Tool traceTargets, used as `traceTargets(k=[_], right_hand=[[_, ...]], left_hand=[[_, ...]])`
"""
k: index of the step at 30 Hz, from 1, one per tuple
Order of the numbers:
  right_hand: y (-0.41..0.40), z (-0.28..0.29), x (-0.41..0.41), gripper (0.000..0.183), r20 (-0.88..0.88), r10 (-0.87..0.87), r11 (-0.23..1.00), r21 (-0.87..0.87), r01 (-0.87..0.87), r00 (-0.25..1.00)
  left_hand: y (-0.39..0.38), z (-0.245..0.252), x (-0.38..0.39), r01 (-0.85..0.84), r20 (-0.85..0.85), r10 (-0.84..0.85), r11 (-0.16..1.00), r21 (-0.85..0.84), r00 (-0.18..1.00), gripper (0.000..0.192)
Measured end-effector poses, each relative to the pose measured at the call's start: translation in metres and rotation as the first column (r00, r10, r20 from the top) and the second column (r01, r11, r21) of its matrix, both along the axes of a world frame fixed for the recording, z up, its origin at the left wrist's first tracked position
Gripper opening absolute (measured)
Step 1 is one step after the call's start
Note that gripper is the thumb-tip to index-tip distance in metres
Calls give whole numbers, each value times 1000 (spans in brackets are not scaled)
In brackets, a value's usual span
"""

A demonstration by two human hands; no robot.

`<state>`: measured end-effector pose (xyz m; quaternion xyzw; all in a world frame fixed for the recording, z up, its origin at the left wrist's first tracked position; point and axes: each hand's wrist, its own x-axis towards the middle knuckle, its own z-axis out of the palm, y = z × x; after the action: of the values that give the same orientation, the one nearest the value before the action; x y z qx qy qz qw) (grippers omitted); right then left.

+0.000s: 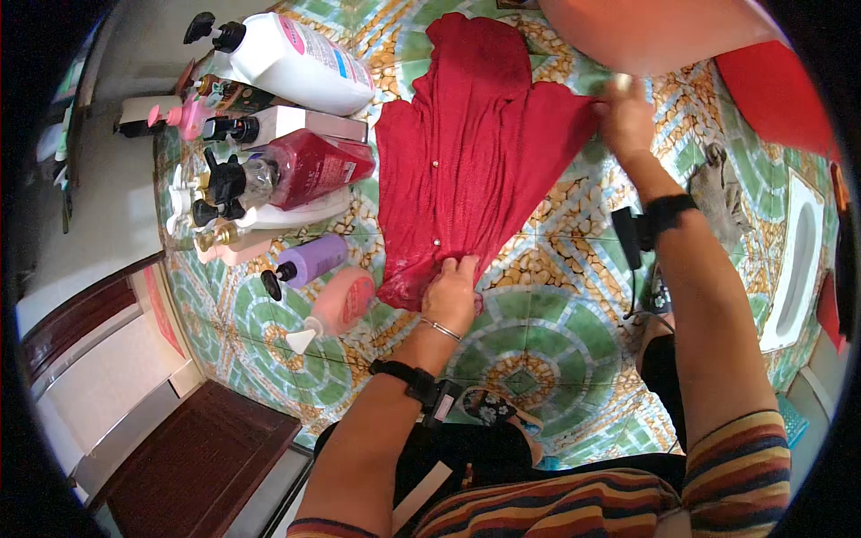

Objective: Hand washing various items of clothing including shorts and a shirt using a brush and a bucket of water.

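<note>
A wet-looking red knit garment (471,155) with small buttons down its front lies spread on the tiled floor. At its near end, my left hand (449,296) is closed on the bunched hem, the thumb hidden. My right hand (627,118), blurred, is at the garment's far right corner, where the cloth runs up to the fingers. A small pale spot shows at the top of that hand; what it is cannot be told.
Many pump bottles stand or lie at the left, among them a large white bottle (306,60), a purple bottle (321,259) and a pink bottle (346,299). An orange-pink basin (662,30) is at the top right, a grey cloth (716,202) and a white squat toilet (794,262) at the right.
</note>
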<state>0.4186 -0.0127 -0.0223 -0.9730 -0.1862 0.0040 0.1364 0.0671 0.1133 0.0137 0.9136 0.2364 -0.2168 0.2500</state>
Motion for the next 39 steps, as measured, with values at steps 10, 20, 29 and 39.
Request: traceTargets(k=[10, 20, 29, 39], right_hand=[[-39, 18, -85, 44, 163, 383, 843, 341, -417, 909], [-66, 9, 12, 52, 306, 462, 881, -47, -471, 832], [-20, 30, -164, 51, -326, 717, 692, 233, -683, 616], [-34, -5, -41, 38, 7, 348, 899, 280, -336, 937]], left_hand=[[-39, 1, 45, 347, 250, -354, 935, 70, 901, 87], [-52, -15, 50, 471, -86, -463, 873, 126, 882, 109], [-56, -19, 58, 528, -369, -505, 848, -45, 780, 113], [-50, -19, 50, 481, -341, -462, 876, -32, 819, 121]])
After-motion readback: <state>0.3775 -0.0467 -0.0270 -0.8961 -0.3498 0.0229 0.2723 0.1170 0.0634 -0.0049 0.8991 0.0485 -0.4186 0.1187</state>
